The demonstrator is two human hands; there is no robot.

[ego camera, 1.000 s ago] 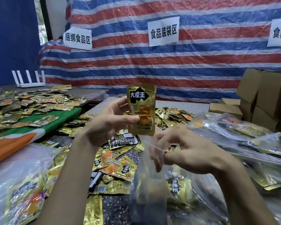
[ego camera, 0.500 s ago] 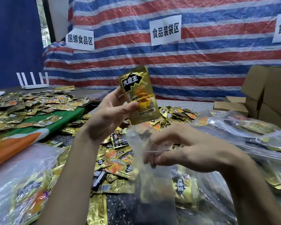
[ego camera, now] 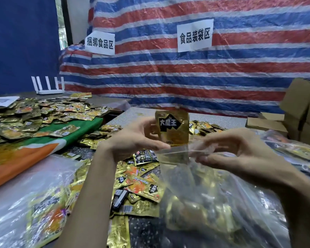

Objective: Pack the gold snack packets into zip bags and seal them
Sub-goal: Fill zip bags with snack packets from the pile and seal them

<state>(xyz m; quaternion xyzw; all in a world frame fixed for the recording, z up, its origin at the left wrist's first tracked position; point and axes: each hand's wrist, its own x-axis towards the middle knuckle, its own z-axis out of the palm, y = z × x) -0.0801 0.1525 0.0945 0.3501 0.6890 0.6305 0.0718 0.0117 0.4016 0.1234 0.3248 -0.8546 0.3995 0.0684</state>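
My left hand (ego camera: 132, 140) pinches a gold snack packet (ego camera: 173, 127) with a black label, held upright with its lower end inside the mouth of a clear zip bag (ego camera: 195, 190). My right hand (ego camera: 240, 151) pinches the bag's top rim and holds the mouth open. Some gold packets show through the bag's plastic. Loose gold packets (ego camera: 141, 183) lie in a heap on the dark table beneath my hands.
More gold packets (ego camera: 43, 115) cover a green and orange cloth at left. Filled clear bags lie at bottom left (ego camera: 34, 208) and at right (ego camera: 293, 149). Cardboard boxes (ego camera: 302, 111) stand at right. A white router (ego camera: 48, 86) sits at the back left, before a striped tarp.
My left hand has lowered the gold packet from above the bag down into its mouth. My right hand has kept its hold on the bag's rim.
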